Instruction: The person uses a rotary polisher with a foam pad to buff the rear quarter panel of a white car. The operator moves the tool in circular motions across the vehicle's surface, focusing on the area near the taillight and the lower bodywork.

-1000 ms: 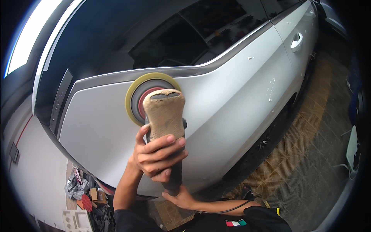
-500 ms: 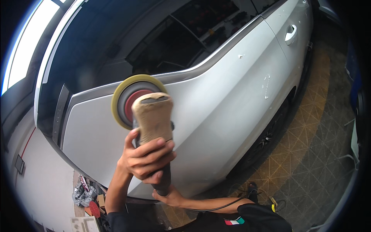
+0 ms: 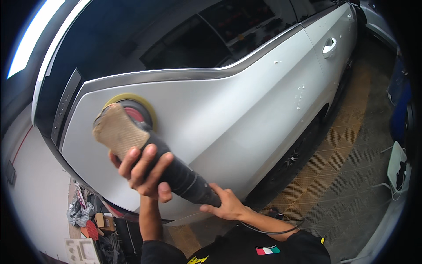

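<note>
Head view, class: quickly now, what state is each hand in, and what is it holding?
Left hand: closed, holding the polisher near its front.
Right hand: closed, holding the same polisher at its rear end.

Car panel (image 3: 189, 105) blocks passage beyond left grip (image 3: 141, 175); open room lies over floor (image 3: 334, 176) right of right grip (image 3: 228, 206).

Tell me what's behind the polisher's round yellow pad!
Behind the yellow pad is the pale car panel, which shows around the pad's rim. The patch directly behind is covered, so I can't see it.
</note>
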{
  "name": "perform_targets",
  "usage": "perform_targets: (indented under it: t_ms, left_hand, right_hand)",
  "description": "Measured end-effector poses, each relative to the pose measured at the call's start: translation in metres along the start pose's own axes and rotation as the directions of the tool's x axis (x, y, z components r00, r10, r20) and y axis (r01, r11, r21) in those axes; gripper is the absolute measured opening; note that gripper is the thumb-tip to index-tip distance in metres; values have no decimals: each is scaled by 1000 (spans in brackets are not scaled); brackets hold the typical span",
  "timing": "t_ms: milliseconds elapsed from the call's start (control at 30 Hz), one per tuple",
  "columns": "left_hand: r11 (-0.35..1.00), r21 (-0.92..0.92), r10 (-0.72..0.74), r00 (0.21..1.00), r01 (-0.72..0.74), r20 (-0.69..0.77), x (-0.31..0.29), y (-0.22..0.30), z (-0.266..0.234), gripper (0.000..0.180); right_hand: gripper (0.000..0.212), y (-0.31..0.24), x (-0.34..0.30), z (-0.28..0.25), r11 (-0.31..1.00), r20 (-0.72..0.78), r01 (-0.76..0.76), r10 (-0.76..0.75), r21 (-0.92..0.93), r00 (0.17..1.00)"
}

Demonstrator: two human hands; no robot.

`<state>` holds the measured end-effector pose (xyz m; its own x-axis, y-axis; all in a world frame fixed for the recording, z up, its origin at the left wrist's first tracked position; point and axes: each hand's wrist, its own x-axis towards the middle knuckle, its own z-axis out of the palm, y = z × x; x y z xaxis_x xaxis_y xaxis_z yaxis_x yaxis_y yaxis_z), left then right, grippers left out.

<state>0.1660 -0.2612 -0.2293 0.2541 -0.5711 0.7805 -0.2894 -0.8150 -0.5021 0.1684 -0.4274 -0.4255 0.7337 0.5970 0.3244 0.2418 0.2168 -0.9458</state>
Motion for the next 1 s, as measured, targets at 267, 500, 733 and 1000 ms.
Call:
perform_targets:
  t_ms: [267, 500, 733, 1000]
  left_hand:
    - [900, -434, -60, 997, 31, -52, 32, 52, 75, 48]
    - [730, -677, -214, 972, 95, -95, 43, 112, 121, 43]
    - [592, -795, -371, 920, 128, -128, 50, 146, 130, 33]
    - [624, -754, 17, 969, -204, -248, 53, 158, 129, 45]
  right_hand:
    - [79, -13, -70, -48, 970, -263, -220, 240, 103, 934]
    - [61, -44, -123, -79, 929, -442, -335, 370, 158, 817]
    - [66, -80, -152, -102, 888, -475, -453, 434, 81, 765]
    - [70, -86, -131, -110, 920, -497, -389, 357, 43, 791]
